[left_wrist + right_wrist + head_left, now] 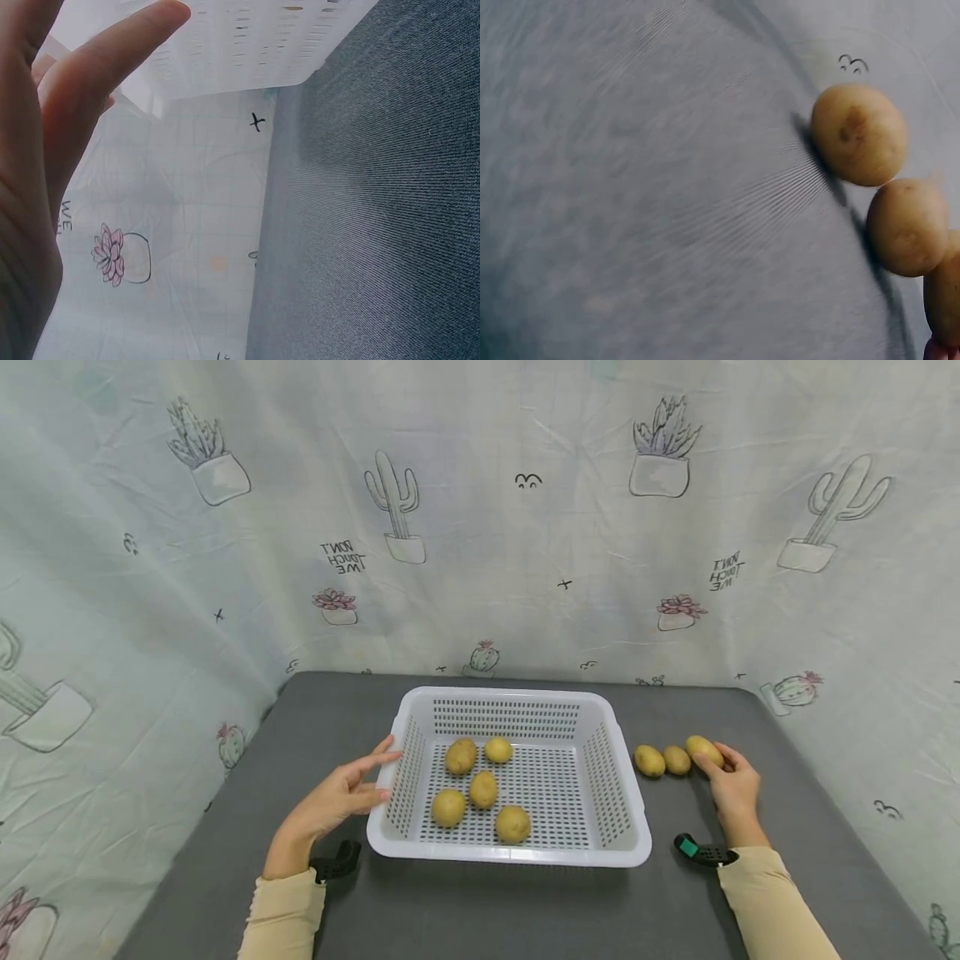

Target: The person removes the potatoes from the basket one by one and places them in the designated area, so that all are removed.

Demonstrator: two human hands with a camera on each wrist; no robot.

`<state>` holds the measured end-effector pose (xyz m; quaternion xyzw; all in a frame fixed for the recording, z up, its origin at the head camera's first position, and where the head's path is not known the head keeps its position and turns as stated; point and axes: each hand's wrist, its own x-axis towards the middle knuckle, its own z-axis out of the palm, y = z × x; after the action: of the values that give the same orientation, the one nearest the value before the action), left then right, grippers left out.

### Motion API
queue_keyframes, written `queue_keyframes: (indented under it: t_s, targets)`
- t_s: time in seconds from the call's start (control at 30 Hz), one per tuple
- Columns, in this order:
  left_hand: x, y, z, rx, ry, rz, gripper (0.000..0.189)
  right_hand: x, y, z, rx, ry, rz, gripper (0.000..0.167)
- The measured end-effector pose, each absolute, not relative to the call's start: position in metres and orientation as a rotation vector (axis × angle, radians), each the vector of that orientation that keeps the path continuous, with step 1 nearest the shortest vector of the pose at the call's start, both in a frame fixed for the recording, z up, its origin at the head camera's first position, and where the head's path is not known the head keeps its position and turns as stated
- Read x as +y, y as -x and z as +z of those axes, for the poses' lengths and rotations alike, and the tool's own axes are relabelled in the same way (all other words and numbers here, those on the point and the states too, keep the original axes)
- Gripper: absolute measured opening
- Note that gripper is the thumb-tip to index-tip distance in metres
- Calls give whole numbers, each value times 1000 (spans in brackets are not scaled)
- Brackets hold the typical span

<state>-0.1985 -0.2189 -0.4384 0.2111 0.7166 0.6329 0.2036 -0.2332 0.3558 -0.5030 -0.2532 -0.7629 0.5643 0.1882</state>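
A white perforated plastic basket [510,857] sits on the grey table with several potatoes [512,824] spread over its left and middle floor. At its left rim, my left hand [337,797] touches the edge with fairly straight, spread fingers; the left wrist view shows one extended finger [112,56] against the basket wall [247,52]. Right of the basket, three potatoes lie in a row: one nearest the basket [649,761], a smaller middle one [677,761], and an outer one [703,750]. My right hand [735,789] pinches the outer potato [943,289] between thumb and fingers.
The grey table [510,914] extends around the basket. A pale curtain [480,527] printed with cacti hangs behind and along both sides. A black strap [337,862] is on the left wrist, and another strap [705,852] is on the right.
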Motion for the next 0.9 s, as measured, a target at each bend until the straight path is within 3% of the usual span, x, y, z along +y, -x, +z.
queue_keyframes:
  t_s: [0.9]
  targets:
    - [-219,199,-439,2032,-551,1759,65,356,232,-508,-2360,749,1385,60]
